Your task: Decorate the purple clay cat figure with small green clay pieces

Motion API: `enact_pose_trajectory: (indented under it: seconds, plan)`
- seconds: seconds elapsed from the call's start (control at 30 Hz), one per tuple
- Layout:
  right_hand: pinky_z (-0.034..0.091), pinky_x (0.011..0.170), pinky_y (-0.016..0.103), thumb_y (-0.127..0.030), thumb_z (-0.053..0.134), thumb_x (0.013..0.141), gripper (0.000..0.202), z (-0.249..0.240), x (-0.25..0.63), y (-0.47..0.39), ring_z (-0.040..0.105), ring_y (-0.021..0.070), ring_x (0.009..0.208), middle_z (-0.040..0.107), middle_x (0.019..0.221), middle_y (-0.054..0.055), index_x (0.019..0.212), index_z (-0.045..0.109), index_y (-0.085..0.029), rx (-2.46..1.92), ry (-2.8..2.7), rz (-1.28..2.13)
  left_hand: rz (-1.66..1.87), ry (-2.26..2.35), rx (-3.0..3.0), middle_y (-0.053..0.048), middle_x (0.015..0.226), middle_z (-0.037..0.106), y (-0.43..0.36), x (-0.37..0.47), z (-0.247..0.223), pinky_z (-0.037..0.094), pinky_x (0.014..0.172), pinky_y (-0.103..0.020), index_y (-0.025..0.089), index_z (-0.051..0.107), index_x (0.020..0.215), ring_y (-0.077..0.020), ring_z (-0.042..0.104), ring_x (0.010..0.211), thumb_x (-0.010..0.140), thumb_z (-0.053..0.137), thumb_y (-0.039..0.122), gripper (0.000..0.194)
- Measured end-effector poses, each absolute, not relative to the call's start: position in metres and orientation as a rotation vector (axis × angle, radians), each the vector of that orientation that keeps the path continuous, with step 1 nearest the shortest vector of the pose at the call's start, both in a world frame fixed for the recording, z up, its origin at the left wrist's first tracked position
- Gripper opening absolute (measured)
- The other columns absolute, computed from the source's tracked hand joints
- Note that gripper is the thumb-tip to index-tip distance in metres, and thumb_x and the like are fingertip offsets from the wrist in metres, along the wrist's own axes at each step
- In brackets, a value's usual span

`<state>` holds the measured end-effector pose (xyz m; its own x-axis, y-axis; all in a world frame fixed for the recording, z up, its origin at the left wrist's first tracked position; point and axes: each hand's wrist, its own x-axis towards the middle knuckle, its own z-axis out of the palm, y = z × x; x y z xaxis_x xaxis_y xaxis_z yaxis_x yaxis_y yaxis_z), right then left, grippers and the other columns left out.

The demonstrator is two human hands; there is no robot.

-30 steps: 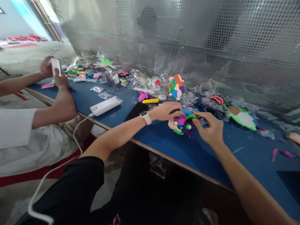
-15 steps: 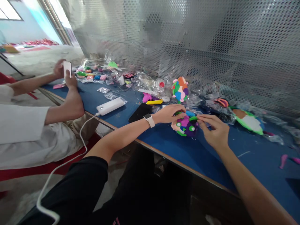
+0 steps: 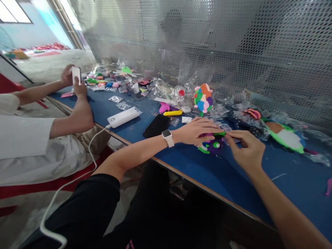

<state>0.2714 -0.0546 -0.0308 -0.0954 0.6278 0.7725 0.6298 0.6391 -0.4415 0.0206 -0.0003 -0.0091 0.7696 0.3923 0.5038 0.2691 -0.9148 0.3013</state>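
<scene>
A ball-like clay figure (image 3: 215, 146) in purple, green and white rests on the blue table, with green-rimmed white eyes on its front. My left hand (image 3: 198, 131), a white watch on its wrist, lies over the top left of the figure, fingers wrapped round it and hiding much of it. A thin green clay piece (image 3: 220, 133) stretches from the figure's top to my right hand (image 3: 243, 147), whose thumb and forefinger pinch its right end. Behind stands a second multicoloured clay figure (image 3: 203, 98).
A black phone (image 3: 156, 126), a white power bank (image 3: 123, 117) with a cable, and a yellow cutter (image 3: 173, 113) lie to the left. Plastic wrappers line the mesh panel. A flat clay piece (image 3: 285, 136) is at right. A person at left holds a phone (image 3: 76, 75).
My left hand has moved right over the figure and covers more of its face. My right hand, still pinching the green piece, has shifted slightly right. The view has turned a little.
</scene>
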Motion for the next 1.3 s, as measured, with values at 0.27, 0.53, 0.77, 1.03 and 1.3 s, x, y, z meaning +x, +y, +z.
enact_pose_trajectory:
  seconds: [0.27,0.53,0.77,1.03,1.3]
  plan:
    - [0.063,0.082,0.047,-0.04,0.076,0.095,0.012,-0.038,0.274,-0.052,0.078,0.0283,0.09,0.08,0.099,0.005,0.102,0.079,-0.03,-1.06,-1.736,0.123,0.809,0.502,2.768,-0.006,0.147,0.07,0.0,0.02,-0.011,0.038,0.127,-0.047,0.029,0.063,0.151,-0.0239,0.058,0.14,0.111,0.051,0.038,0.043]
    - [0.062,0.074,0.045,-0.039,0.079,0.093,0.012,-0.039,0.274,-0.052,0.077,0.0278,0.085,0.08,0.095,0.005,0.1,0.081,-0.029,-1.078,-1.723,0.156,0.832,0.498,2.769,-0.006,0.145,0.071,0.0,0.02,-0.013,0.039,0.126,-0.048,0.03,0.064,0.15,-0.025,0.057,0.142,0.11,0.053,0.04,0.043]
    - [0.068,0.082,0.047,-0.042,0.078,0.093,0.018,-0.042,0.274,-0.052,0.079,0.0262,0.086,0.081,0.099,0.005,0.107,0.08,-0.03,-1.084,-1.7,0.235,0.86,0.51,2.729,-0.01,0.145,0.07,-0.001,0.019,-0.013,0.039,0.127,-0.049,0.025,0.063,0.148,-0.0261,0.059,0.14,0.108,0.057,0.043,0.044]
    - [0.071,0.087,0.049,-0.045,0.079,0.092,0.023,-0.043,0.274,-0.053,0.082,0.0298,0.086,0.084,0.101,0.007,0.108,0.081,-0.029,-1.14,-1.667,0.249,0.825,0.492,2.734,-0.007,0.144,0.072,-0.001,0.018,-0.011,0.039,0.126,-0.049,0.026,0.067,0.144,-0.0254,0.06,0.14,0.109,0.054,0.041,0.04]
    - [0.069,0.086,0.047,-0.047,0.076,0.095,0.027,-0.04,0.274,-0.054,0.081,0.0267,0.086,0.084,0.104,0.007,0.112,0.08,-0.027,-1.165,-1.716,0.191,0.845,0.475,2.731,-0.008,0.141,0.074,0.002,0.02,-0.013,0.042,0.124,-0.046,0.024,0.074,0.133,-0.0245,0.063,0.137,0.109,0.056,0.037,0.033]
